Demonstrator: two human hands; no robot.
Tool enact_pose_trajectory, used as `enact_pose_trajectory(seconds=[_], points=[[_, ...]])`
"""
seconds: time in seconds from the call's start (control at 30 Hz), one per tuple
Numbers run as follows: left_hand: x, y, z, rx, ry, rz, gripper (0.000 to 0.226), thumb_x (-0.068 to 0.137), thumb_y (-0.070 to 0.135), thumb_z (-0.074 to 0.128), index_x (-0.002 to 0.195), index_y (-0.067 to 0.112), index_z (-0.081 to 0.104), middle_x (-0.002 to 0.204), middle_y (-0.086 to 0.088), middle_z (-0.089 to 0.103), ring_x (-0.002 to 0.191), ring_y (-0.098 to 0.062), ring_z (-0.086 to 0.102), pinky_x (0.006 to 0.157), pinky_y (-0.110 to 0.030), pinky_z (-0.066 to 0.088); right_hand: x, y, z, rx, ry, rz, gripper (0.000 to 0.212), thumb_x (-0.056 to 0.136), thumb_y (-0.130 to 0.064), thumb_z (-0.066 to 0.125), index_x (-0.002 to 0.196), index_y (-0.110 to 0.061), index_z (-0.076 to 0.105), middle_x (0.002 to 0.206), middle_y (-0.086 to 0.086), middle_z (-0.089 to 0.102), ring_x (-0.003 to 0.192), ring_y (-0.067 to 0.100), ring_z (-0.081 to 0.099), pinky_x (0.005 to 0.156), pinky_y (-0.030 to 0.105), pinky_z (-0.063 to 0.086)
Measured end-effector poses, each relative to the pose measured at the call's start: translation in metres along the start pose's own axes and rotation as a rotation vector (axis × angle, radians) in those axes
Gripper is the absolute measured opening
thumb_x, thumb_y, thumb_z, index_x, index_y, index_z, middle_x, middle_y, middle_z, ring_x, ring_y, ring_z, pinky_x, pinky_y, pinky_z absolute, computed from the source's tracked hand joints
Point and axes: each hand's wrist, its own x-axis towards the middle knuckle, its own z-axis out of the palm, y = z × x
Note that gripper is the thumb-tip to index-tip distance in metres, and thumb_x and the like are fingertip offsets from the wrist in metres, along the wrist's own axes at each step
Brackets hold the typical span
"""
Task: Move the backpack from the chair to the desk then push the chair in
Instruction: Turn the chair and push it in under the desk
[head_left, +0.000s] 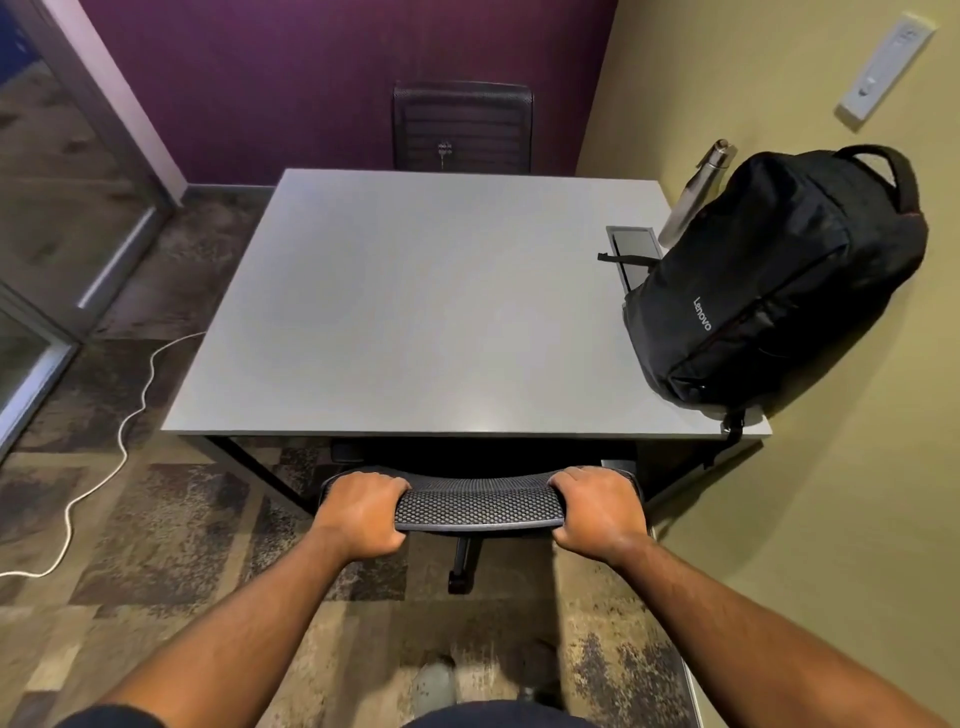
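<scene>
A black backpack lies on the right side of the grey desk, leaning against the yellow-green wall. The black mesh-backed chair stands at the desk's near edge, its seat hidden under the desktop. My left hand grips the left end of the chair's backrest top. On the right end, my right hand grips the same edge. Both sets of fingers curl over the mesh.
A metal water bottle stands behind the backpack near a cable hatch in the desktop. A second black chair sits at the desk's far side. A white cable trails over the carpet at left. A glass partition lies far left.
</scene>
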Motion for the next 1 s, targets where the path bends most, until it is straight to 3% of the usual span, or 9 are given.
enact_pose_trajectory(seconds=[0.43,1.0], points=[[-0.037,0.031,0.015,0.041,-0.041,-0.023,0.048,0.070,0.050,0.054,0.114,0.030,0.061,0.107,0.003,0.070,0.102,-0.022,0.066,0.085,-0.038,0.053,-0.031,0.006,-0.001,-0.058,-0.019,-0.043,0.052,0.065,-0.051,0.061,0.112,-0.032,0.069,0.104,-0.011,0.073,0.098,0.015,0.067,0.089,0.033,0.054],[0.018,0.001,-0.015,0.043,-0.020,0.050,0.035,0.066,0.052,0.052,0.095,0.033,0.061,0.084,0.008,0.067,0.075,-0.016,0.063,0.067,-0.036,0.054,0.026,0.020,-0.018,-0.067,-0.040,-0.038,0.054,0.067,-0.053,0.059,0.118,-0.033,0.065,0.105,-0.011,0.070,0.098,0.015,0.065,0.086,0.034,0.054]])
